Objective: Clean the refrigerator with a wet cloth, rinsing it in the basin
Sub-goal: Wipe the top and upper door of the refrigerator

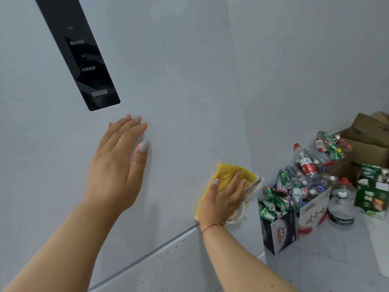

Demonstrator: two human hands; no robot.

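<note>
The pale grey refrigerator door (179, 81) fills the left and middle of the view, with a black control panel (84, 60) running down it. My left hand (116, 165) lies flat against the door just below the panel, fingers straight. Lower right on the same door, my right hand (225, 199) presses a yellow cloth (226, 171) against the surface with straight fingers, near the door's right edge. A seam (147, 253) below separates a lower door with small brown specks (174, 247). No basin is in view.
To the right of the fridge, on the tiled floor (336, 260), stand cardboard boxes (280, 230) overflowing with crushed green cans and empty plastic bottles (305, 163). Brown cartons (368, 140) and a green pack (372, 190) sit behind, by the white wall.
</note>
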